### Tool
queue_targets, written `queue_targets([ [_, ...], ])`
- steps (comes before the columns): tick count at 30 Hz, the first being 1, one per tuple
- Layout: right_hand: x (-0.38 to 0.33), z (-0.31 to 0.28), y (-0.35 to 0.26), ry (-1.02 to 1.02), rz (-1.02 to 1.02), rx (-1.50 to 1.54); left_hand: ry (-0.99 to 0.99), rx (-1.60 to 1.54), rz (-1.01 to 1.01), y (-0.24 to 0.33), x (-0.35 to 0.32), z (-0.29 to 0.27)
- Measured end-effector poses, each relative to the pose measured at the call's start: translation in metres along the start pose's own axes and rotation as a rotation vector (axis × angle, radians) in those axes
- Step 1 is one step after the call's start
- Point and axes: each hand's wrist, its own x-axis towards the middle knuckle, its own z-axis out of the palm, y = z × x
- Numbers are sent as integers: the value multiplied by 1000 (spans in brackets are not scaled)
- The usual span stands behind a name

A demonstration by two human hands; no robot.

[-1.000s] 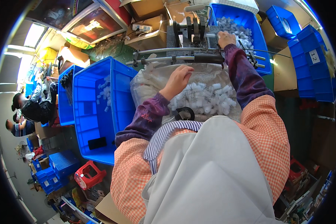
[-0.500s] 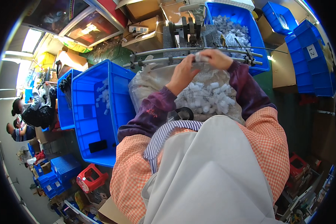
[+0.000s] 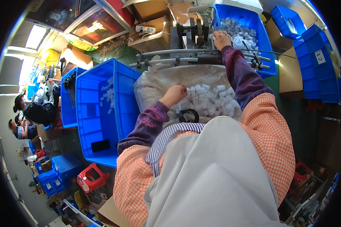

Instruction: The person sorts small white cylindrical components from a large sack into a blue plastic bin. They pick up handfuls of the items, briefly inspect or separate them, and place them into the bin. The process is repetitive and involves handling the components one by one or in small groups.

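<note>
Standing at nine o'clock, a deep blue plastic bin (image 3: pixel 90 113) is thinly scattered with small white plastic pieces (image 3: pixel 109 96). Near the centre, a cloudy plastic sheet (image 3: pixel 146 85) is loaded, toward two o'clock, with a broad heap of white plastic parts and thin springs (image 3: pixel 216 100). At its left edge the left hand (image 3: pixel 174 95) is held, fingers nearly closed; whether anything is gripped cannot be told. Between twelve and one, a dark metal machine with steel rails (image 3: pixel 193 31) is set. At one, the right hand (image 3: pixel 222 39) is placed against its right side, fingers curled; any hold is hidden. Beyond, a long blue plastic tub (image 3: pixel 266 41) is well stocked with white plastic bits (image 3: pixel 240 32). The work is judged to be midway: much of the heap is left, while which pieces are finished cannot be told.
</note>
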Motion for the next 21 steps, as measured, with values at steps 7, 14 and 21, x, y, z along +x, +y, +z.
queue_targets([
  [7, 4, -9, -1, -207, 151, 20, -2, 92, 32, 9, 1, -8],
  [14, -19, -33, -6, -130, 218, -156, 105, 86, 124, 16, -3, -15],
  [21, -17, -17, -32, -96, 193, -95, 157, 180, 133, 37, 3, -49],
])
